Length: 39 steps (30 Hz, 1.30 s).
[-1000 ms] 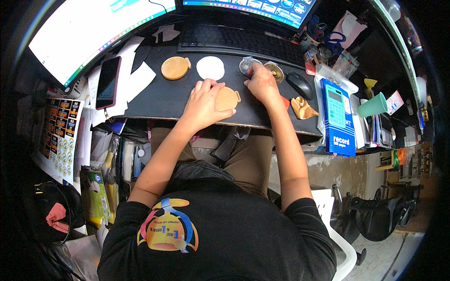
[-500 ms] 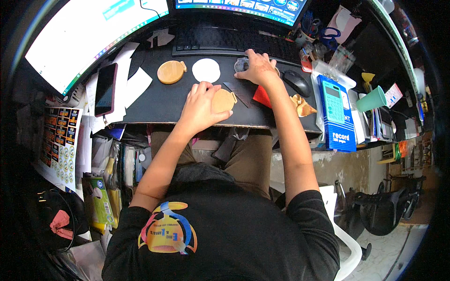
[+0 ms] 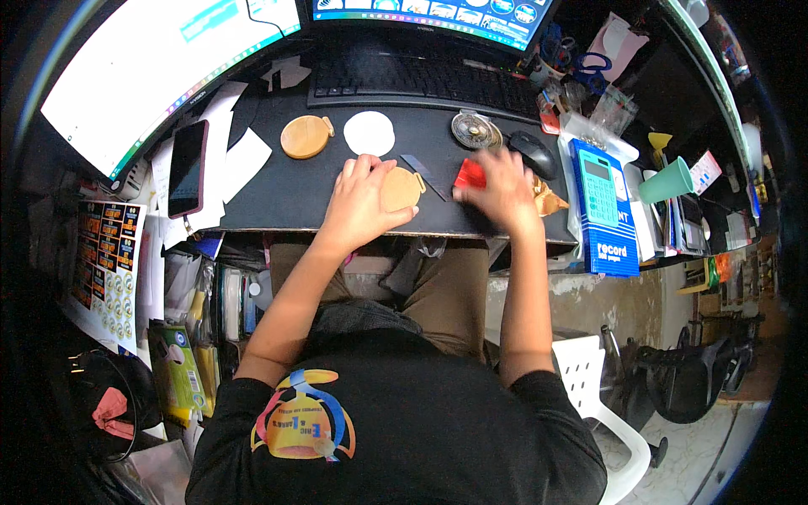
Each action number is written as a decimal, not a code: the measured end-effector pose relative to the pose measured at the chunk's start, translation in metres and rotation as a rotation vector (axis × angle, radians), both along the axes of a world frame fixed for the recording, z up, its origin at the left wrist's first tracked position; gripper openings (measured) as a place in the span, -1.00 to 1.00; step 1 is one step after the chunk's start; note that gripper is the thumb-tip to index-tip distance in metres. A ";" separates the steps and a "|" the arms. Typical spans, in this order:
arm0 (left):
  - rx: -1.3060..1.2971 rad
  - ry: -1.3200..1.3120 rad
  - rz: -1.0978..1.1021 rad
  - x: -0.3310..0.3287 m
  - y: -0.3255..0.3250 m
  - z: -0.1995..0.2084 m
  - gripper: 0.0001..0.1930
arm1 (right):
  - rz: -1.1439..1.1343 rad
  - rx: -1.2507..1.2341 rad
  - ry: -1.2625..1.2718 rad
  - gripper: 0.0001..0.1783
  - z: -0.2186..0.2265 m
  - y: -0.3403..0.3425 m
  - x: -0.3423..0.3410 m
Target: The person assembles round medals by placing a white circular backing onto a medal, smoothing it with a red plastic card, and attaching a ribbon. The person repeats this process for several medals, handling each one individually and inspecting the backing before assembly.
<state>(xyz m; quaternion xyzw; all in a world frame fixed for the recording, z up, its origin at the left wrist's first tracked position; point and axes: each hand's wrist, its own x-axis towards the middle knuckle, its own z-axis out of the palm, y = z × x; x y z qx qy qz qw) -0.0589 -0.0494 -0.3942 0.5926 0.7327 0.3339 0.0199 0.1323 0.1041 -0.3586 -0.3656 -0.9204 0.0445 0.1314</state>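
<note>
On the black desk mat, my left hand (image 3: 362, 202) curls round a flat, round wooden disc (image 3: 402, 190) with a small tab on its edge, thumb along the near side. My right hand (image 3: 505, 192) is blurred by motion, its thumb and fingers apart, over the right part of the mat beside a red piece (image 3: 469, 174) it partly covers. Beyond it lies a round, clear-and-dark case (image 3: 476, 131). A second wooden disc (image 3: 305, 137) and a white circle (image 3: 369, 135) lie beyond my left hand. Between my hands rests a thin dark strip (image 3: 427, 178).
A crumpled gold wrapper (image 3: 550, 200) and a black mouse (image 3: 533, 150) are by my right hand. Further right are a teal calculator (image 3: 598, 181) on a blue book and a green cup (image 3: 669, 180). A phone (image 3: 188, 168) lies on papers at left; a keyboard (image 3: 421, 80) spans the back.
My right hand has left the round case and moved toward me and slightly right, uncovering the case. My left hand stays on the wooden disc.
</note>
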 end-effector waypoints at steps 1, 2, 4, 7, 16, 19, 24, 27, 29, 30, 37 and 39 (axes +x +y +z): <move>0.011 0.006 0.006 -0.001 0.001 0.000 -0.24 | -0.033 -0.022 0.012 -0.38 -0.002 -0.001 0.003; 0.015 0.009 0.007 -0.001 0.002 0.000 -0.24 | -0.034 -0.020 0.051 -0.40 -0.006 -0.004 0.007; 0.009 0.013 0.005 0.001 0.001 -0.001 -0.24 | -0.120 0.032 0.080 -0.52 -0.008 -0.006 0.014; 0.023 0.026 0.015 0.002 0.002 -0.001 -0.25 | -0.085 0.112 0.210 -0.69 -0.009 -0.003 0.000; 0.022 0.009 0.021 0.002 0.001 0.000 -0.24 | -0.005 -0.323 0.154 -0.65 -0.015 -0.005 -0.079; 0.019 0.020 0.021 0.002 0.001 0.000 -0.25 | -0.036 -0.418 0.141 -0.64 -0.014 -0.003 -0.084; 0.007 0.026 0.015 0.002 0.002 0.001 -0.27 | -0.042 -0.455 -0.019 -0.65 -0.011 0.009 -0.101; 0.017 0.036 0.016 0.002 0.003 0.000 -0.27 | -0.074 -0.460 -0.036 -0.68 -0.012 0.011 -0.106; 0.022 0.039 0.018 0.003 0.003 -0.001 -0.27 | -0.084 -0.422 -0.035 -0.67 -0.012 0.010 -0.107; 0.023 0.041 0.016 0.003 0.003 -0.001 -0.27 | -0.084 -0.401 -0.030 -0.66 -0.012 0.008 -0.107; 0.005 0.017 -0.005 0.000 0.001 -0.003 -0.26 | 0.063 -0.498 0.434 -0.81 -0.004 -0.003 -0.080; 0.007 0.017 -0.023 -0.001 0.001 -0.003 -0.25 | 0.128 -0.270 0.479 -0.86 -0.010 -0.012 -0.063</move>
